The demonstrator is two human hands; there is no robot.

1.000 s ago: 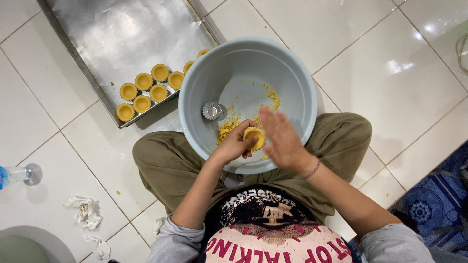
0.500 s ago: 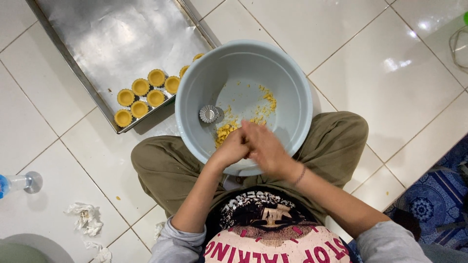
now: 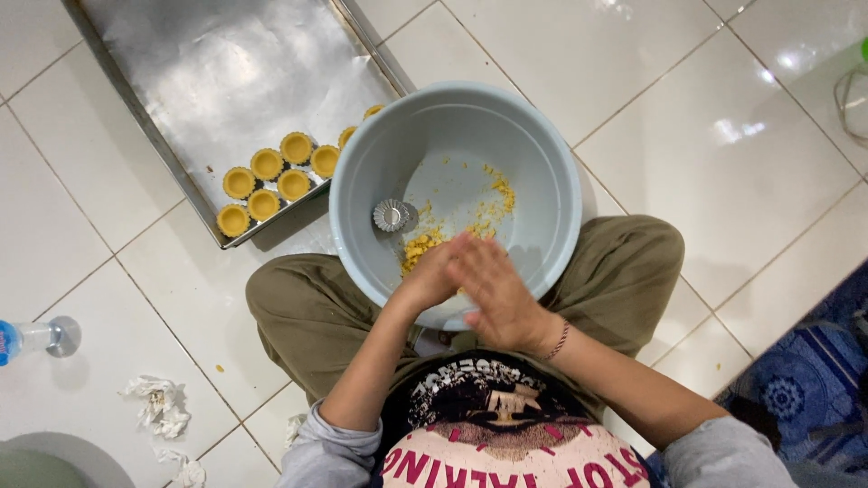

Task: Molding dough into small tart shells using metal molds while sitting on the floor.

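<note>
A second ago the yellow dough showed between the palms; now the right hand point(image 3: 493, 294) lies flat over the left hand point(image 3: 432, 278) and hides it. The hands press together above the near rim of the grey basin point(image 3: 542, 172), near the small metal mould point(image 3: 391, 215).

The basin point(image 3: 542, 172) interior is mostly open; only a small fluted metal mould point(image 3: 394, 215) and yellow dough crumbs point(image 3: 493, 203) occupy its floor. The tray point(image 3: 217, 81) is bare except its near edge (filled tart shells point(image 3: 271, 176) clustered there). Crumpled tissues point(image 3: 158, 407) obstruct the left floor.
</note>
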